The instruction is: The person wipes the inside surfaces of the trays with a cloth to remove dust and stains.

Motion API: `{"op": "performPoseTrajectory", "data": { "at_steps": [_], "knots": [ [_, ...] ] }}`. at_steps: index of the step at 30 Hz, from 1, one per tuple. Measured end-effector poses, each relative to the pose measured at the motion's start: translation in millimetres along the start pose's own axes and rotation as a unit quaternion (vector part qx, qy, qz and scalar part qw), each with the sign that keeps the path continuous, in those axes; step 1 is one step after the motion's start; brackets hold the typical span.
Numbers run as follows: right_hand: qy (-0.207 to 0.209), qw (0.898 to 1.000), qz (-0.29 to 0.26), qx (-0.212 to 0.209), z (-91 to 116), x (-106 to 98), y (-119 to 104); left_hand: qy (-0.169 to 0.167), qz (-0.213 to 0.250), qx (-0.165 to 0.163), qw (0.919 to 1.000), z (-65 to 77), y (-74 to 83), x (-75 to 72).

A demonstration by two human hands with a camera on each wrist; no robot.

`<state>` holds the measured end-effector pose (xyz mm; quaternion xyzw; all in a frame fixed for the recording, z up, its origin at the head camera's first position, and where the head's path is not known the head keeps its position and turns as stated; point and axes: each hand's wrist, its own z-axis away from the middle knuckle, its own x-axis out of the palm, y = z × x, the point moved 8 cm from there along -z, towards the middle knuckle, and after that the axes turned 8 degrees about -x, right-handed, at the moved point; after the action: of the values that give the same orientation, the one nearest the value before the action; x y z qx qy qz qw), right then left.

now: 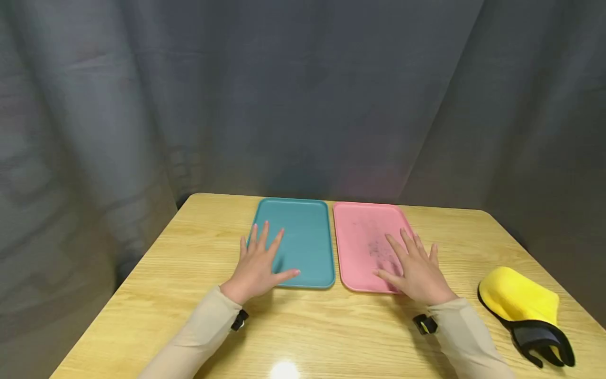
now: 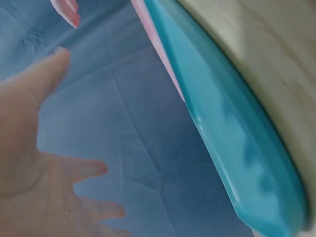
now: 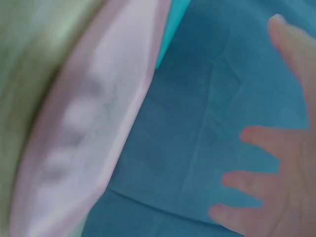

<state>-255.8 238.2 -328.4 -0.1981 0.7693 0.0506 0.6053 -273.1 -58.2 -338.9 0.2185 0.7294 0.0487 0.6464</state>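
Observation:
Two shallow trays lie side by side on the wooden table. My left hand point(image 1: 255, 268) hovers over the near left part of the blue tray point(image 1: 303, 237), its fingers spread. Over the near right part of the pink tray point(image 1: 357, 252) is my right hand point(image 1: 418, 271), fingers spread as well. Dark smudges mark the pink tray's surface. In the left wrist view a gap shows between the palm and the blue tray point(image 2: 222, 118). The right wrist view likewise has the palm apart from the pink tray point(image 3: 98, 113). Neither hand holds anything.
A yellow cloth piece with black trim point(image 1: 521, 300) lies on the table's right side, beyond my right forearm. Grey curtains point(image 1: 303, 95) hang behind the table point(image 1: 189, 258) and along its sides. The trays sit near its far edge.

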Motion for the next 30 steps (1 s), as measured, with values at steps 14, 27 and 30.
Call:
{"op": "performPoseTrajectory", "data": {
  "at_steps": [14,27,30],
  "knots": [
    [-0.025,0.995,0.026,0.098,62.2,-55.1,83.9,-0.159,0.188,0.053,0.9677,-40.6,60.7,22.7],
    [-0.083,0.973,0.045,0.209,106.9,-39.3,156.8,-0.188,0.215,-0.026,0.9581,-80.6,81.2,85.5],
    [-0.111,0.964,0.031,0.239,115.2,-33.2,160.8,-0.180,0.179,-0.044,0.9661,-85.5,83.6,88.7]
  ]
}}
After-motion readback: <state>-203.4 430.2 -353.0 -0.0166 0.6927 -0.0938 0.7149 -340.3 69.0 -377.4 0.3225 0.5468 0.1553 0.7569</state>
